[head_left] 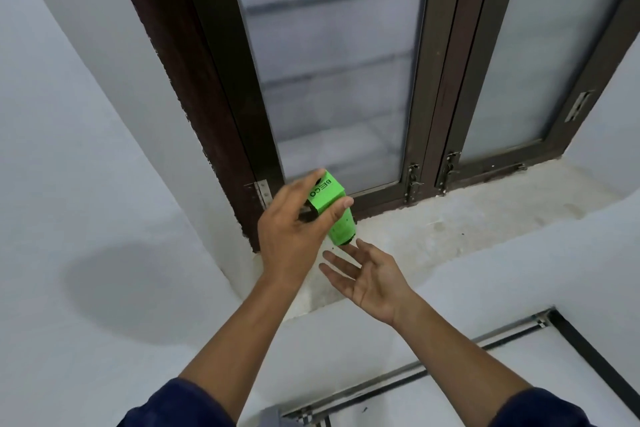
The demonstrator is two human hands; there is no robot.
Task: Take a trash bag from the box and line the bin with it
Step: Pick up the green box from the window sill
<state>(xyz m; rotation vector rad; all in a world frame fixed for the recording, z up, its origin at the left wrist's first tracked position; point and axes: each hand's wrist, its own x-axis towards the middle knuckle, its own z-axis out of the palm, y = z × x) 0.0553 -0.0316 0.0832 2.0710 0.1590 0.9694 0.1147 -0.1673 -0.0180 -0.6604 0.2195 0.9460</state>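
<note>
Green cardboard box (328, 194) with black "BECO" print, tilted open end down, clamped in left hand (294, 232) above the left end of the rough concrete windowsill (450, 225). Left arm extended forward, back of hand toward camera, fingers across the box's top, thumb (341, 206) pressed on its right face. Green roll of trash bags (343, 227), smooth plastic with a dark core at its end, sticking out of the box's lower opening. Right arm extended, right hand (363, 274) palm up, fingers spread wide, cupped just under the roll's end; fingertip contact unclear, holding nothing. Dark blue sleeves (180, 406) at bottom edge. Behind: frosted glass window (329, 62), dark brown frame, metal latches, white plastered wall (86, 149).
</note>
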